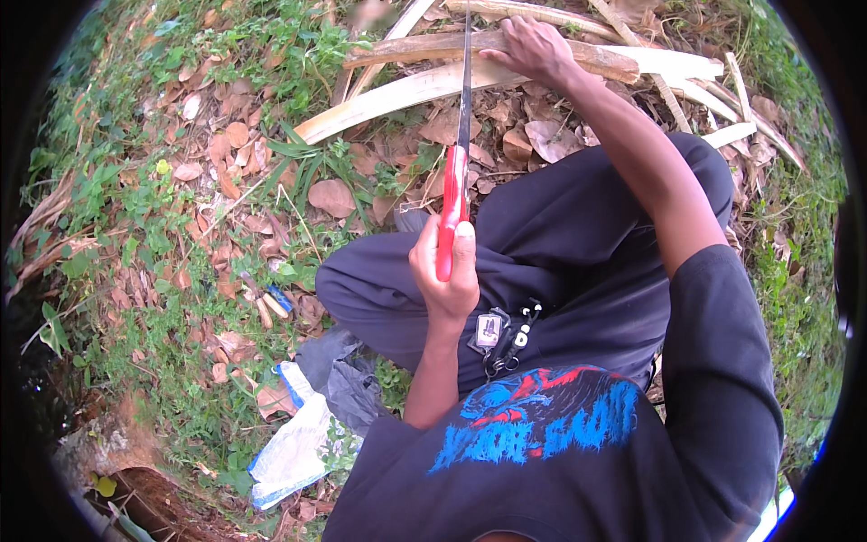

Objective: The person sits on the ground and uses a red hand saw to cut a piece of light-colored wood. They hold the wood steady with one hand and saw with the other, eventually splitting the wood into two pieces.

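My left hand (444, 271) is wrapped round the red handle of a hand saw (454, 194). Its long, narrow dark blade points away from me, seen almost edge-on, so its teeth do not show. The blade crosses a brown, bark-covered stick (406, 49) that lies sideways at the far end. Just right of the blade, my right hand (537, 52) grips that same stick from above. Beneath and nearer lies a pale, split strip of wood (384, 101), partly under the stick.
More pale wood strips (686, 63) lie crossed at the far right. Dry leaves (332, 197) and green plants cover the ground. To the left are a small blue-and-wood tool (277, 301), a grey plastic bag (348, 375) and a white sack (293, 443). My crossed legs (578, 208) sit close by.
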{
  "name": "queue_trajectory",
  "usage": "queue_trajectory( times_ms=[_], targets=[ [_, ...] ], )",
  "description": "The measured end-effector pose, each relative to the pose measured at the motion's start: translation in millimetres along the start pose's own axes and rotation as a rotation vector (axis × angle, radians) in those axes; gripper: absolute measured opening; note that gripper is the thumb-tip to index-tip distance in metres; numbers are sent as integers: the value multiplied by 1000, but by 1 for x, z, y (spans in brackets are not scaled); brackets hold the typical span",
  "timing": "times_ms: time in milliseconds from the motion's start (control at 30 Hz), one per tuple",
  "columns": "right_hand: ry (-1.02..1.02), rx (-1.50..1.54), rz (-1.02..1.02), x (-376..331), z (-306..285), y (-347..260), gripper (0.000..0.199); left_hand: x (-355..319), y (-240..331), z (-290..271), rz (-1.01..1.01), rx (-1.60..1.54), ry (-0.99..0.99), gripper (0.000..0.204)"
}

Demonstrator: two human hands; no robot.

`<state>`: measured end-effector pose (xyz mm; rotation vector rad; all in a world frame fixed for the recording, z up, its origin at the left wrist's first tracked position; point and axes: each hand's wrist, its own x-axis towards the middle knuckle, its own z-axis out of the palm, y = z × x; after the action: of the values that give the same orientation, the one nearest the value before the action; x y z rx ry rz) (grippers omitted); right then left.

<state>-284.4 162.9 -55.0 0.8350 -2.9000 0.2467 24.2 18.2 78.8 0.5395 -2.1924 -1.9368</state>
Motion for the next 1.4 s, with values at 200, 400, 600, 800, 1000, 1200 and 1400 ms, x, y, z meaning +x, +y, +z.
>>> queue_trajectory(
  times_ms=[200, 400, 600, 800, 1000, 1200, 1400],
  targets=[
    [-33, 33, 5, -6, 1, -5, 80, 18, 2, -1, -23, -103, 6, 20],
    [50, -16, -34, -14, 5, 0, 76, 21, -1, -7, -68, -221, -7, 21],
    [28, -18, -52, -15, 2, 2, 73, -6, -1, -20, -54, -186, -52, 18],
    [64, -27, -87, -19, -2, -4, 72, 61, -17, 14, 8, -106, -6, 23],
    [-19, -54, -55, -14, -10, 2, 72, 15, -11, -9, -97, -223, -22, 17],
    [234, -70, -168, -29, 12, 0, 70, 30, -16, 0, -28, -166, -39, 21],
    [125, -53, -139, -27, 3, -8, 71, 90, -14, 29, 6, -30, -17, 27]
  ],
)
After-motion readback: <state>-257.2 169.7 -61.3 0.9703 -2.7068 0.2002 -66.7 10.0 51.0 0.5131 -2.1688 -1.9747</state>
